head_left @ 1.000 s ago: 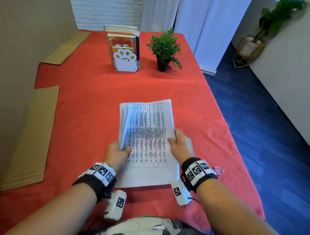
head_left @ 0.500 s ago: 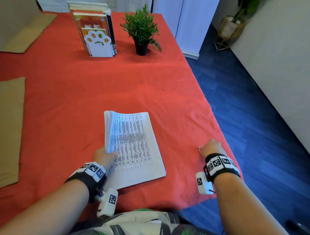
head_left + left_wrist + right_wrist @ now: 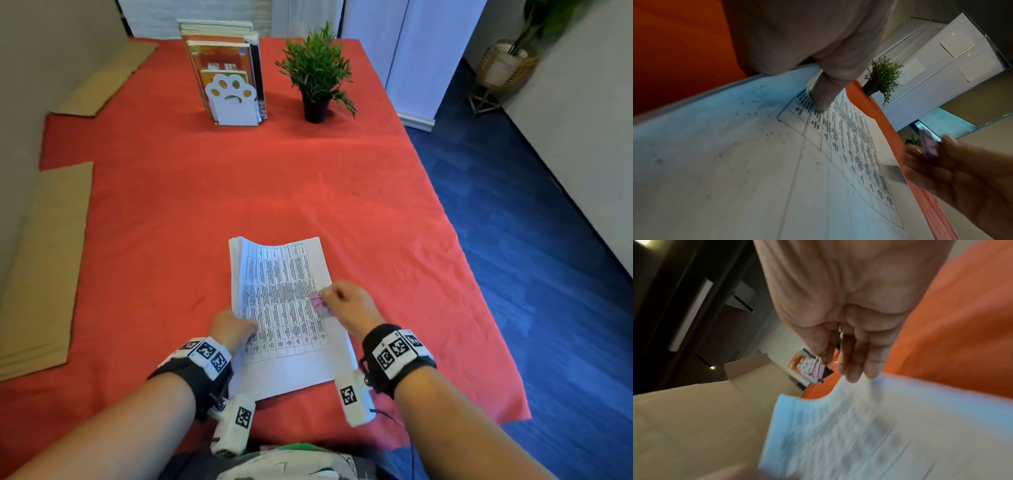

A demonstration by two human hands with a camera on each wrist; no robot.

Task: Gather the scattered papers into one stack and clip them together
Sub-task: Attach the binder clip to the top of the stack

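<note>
Paper stack point(image 3: 284, 301), left edge gripped by the left hand point(image 3: 229, 329), probably needed squaring before the right hand point(image 3: 349, 305) applied its pinched binder clip point(image 3: 317, 301).

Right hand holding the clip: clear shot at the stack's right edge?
Probably yes. The right hand pinches the pink clip right at that edge of the paper stack; the left hand holds the opposite edge, nothing lies between.

Head view looks down over table point(image 3: 239, 192); both wrist views sit close, low, sharing paper stack point(image 3: 281, 274).
</note>
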